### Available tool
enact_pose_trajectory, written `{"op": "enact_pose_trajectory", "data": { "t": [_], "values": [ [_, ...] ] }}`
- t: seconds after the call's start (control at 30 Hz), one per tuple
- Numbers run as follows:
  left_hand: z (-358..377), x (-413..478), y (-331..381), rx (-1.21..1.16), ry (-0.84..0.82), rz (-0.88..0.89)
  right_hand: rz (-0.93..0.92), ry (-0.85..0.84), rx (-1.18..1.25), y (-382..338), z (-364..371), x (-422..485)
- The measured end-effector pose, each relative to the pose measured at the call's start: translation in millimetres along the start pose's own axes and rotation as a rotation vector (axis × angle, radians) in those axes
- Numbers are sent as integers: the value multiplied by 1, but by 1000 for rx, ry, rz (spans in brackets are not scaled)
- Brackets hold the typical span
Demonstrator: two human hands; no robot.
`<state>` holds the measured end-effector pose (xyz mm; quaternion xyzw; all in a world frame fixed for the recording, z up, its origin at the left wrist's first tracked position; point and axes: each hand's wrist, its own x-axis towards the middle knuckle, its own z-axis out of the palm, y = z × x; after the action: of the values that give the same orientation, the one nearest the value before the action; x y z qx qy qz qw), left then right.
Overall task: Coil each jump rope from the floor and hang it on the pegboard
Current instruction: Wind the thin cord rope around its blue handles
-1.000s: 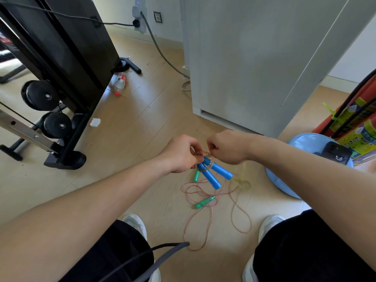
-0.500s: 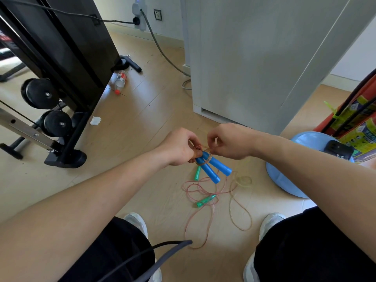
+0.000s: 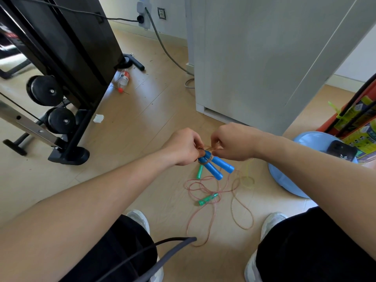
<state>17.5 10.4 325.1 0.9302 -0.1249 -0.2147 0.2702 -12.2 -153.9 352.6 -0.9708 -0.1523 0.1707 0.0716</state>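
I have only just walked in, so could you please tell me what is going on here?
A person bends over the wooden floor, bundling a jump rope. The left hand grips the upper ends of its two blue handles together, while the right hand pinches the thin cord, which loops round the handles. A second rope, with green handles and a pink cord, lies loose on the floor below. No pegboard is in view.

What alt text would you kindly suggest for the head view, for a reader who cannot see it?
A person's left grip holds a jump rope's two blue handles above a wooden floor while the right grip pinches its cord beside them. Below lies a loose pink rope with green handles.
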Motion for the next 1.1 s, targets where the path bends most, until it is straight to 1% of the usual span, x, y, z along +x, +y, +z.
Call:
{"op": "enact_pose_trajectory", "data": {
  "t": [0.1,0.17,0.27,0.37,0.47,0.53,0.67,0.73,0.8,0.87,0.93,1.03,1.1],
  "values": [
    [-3,1,0,15,47,-5,-31,41,-77,-9,-1,-1],
    [-3,1,1,9,57,-3,-51,59,-70,-12,-2,-2],
    [-2,1,2,-4,46,27,0,123,89,-1,-7,-1],
    [-6,-1,6,-32,27,118,72,229,260,23,-9,1],
    [-7,-2,7,-40,0,219,84,225,334,36,-5,1],
    [-8,-3,6,-86,-21,251,77,213,385,40,-3,2],
    [-18,-3,3,-273,-52,280,26,191,546,50,-4,2],
    [-24,-4,2,-397,-81,294,-2,153,695,53,-2,0],
    [-29,-4,1,-497,-93,297,9,125,851,56,1,-2],
    [-33,-4,-1,-594,-82,273,33,119,935,58,4,-6],
    [-35,-3,0,-718,-52,222,74,127,976,55,9,-8],
    [-35,-2,3,-882,46,132,120,115,1023,39,20,-9],
    [-33,2,4,-924,136,92,93,119,946,23,28,-10]
  ]
}}
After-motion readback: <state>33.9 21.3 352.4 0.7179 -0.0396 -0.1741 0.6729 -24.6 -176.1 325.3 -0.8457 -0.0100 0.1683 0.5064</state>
